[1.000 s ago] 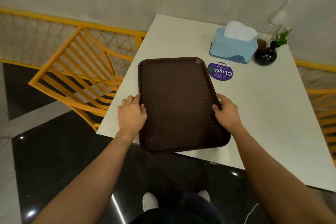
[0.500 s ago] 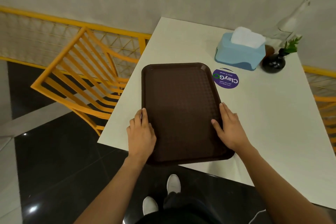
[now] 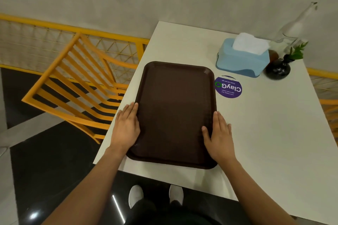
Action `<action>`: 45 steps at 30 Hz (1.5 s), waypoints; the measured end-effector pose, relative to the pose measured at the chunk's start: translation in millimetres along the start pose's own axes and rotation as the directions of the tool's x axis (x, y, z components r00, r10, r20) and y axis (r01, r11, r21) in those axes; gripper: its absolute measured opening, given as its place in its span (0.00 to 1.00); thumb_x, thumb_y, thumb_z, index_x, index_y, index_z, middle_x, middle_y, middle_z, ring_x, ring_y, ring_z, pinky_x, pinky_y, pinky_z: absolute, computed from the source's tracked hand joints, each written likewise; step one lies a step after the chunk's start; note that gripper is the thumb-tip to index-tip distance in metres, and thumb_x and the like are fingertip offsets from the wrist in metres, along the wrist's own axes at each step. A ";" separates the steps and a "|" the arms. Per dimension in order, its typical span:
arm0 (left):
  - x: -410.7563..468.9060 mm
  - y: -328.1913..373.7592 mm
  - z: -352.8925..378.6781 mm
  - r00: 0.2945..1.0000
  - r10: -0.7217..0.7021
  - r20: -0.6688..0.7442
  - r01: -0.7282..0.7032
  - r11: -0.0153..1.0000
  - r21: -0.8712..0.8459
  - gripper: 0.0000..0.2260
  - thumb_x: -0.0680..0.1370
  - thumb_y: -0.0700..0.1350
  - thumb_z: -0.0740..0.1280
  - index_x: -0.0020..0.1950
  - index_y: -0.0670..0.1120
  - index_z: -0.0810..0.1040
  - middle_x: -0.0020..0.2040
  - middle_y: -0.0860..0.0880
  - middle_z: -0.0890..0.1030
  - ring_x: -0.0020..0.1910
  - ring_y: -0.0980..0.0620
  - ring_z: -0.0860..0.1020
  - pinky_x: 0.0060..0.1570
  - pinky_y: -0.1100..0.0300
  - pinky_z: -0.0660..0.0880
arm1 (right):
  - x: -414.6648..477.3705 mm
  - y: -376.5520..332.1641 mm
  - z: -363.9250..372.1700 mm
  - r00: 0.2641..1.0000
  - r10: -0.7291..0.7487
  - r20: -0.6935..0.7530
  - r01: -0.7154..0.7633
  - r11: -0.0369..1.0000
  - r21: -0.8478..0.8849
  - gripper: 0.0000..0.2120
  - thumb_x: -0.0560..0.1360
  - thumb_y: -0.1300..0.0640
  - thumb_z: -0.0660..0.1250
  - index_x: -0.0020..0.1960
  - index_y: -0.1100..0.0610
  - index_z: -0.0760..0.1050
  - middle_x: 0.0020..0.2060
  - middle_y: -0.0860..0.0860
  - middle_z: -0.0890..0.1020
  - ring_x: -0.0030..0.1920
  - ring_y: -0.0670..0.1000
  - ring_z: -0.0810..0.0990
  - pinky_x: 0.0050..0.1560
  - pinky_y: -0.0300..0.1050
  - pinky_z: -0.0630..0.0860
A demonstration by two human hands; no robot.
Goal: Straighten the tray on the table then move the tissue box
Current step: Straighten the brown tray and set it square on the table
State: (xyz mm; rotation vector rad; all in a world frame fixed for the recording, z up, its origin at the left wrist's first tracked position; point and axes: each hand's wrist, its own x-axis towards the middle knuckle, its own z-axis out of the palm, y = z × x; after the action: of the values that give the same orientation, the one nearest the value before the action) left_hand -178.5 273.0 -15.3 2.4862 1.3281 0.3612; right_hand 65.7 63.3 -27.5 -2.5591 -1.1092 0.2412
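A person in white shoes [image 3: 135,195] stands at the near edge of a white table [image 3: 265,133], both hands flat and spread, gripping nothing. The left hand [image 3: 126,127] presses against the left rim of a dark brown tray [image 3: 175,113]; the right hand [image 3: 219,135] rests on its right rim, thumb on the tray's surface. Just beyond the tray's far right corner lies a round purple ClayGo sticker [image 3: 228,87]. Farther back stands the light blue tissue box [image 3: 241,58], beside a black vase [image 3: 278,69] with a green sprig and a clear glass bottle [image 3: 294,25]. An orange chair [image 3: 73,86] stands to the left.
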 end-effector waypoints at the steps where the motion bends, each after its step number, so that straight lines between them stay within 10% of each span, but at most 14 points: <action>1: 6.6 -3.5 -0.8 1.000 0.011 0.007 -0.011 1.000 -0.018 0.23 0.84 0.42 0.57 0.80 0.44 0.63 0.78 0.44 0.67 0.78 0.46 0.63 0.78 0.50 0.54 | 0.8 -4.1 2.7 1.000 0.020 -0.006 -0.020 1.000 0.018 0.34 0.83 0.40 0.53 0.82 0.54 0.48 0.81 0.52 0.56 0.79 0.55 0.55 0.77 0.52 0.48; 7: 38.8 -24.2 -7.1 0.995 0.063 0.078 -0.051 0.988 -0.145 0.24 0.84 0.42 0.57 0.81 0.44 0.61 0.79 0.45 0.65 0.78 0.47 0.62 0.77 0.50 0.60 | 4.3 -27.7 12.5 0.993 0.108 -0.053 -0.106 0.993 0.046 0.31 0.83 0.42 0.53 0.81 0.54 0.50 0.79 0.53 0.59 0.78 0.55 0.59 0.75 0.57 0.63; 45: 45.8 -37.8 -8.8 0.991 0.074 0.114 -0.047 0.974 -0.221 0.25 0.84 0.43 0.58 0.82 0.47 0.58 0.79 0.46 0.65 0.78 0.46 0.63 0.74 0.49 0.67 | -5.5 -46.2 3.2 0.986 0.157 -0.052 -0.153 0.986 0.064 0.30 0.84 0.44 0.54 0.82 0.53 0.51 0.79 0.51 0.60 0.77 0.53 0.61 0.69 0.53 0.68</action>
State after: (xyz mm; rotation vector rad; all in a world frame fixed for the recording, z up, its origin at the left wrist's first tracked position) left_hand -185.6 332.6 -17.7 2.3297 1.1031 0.3427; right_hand 29.8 89.5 -13.1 -2.5846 -0.8703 0.2344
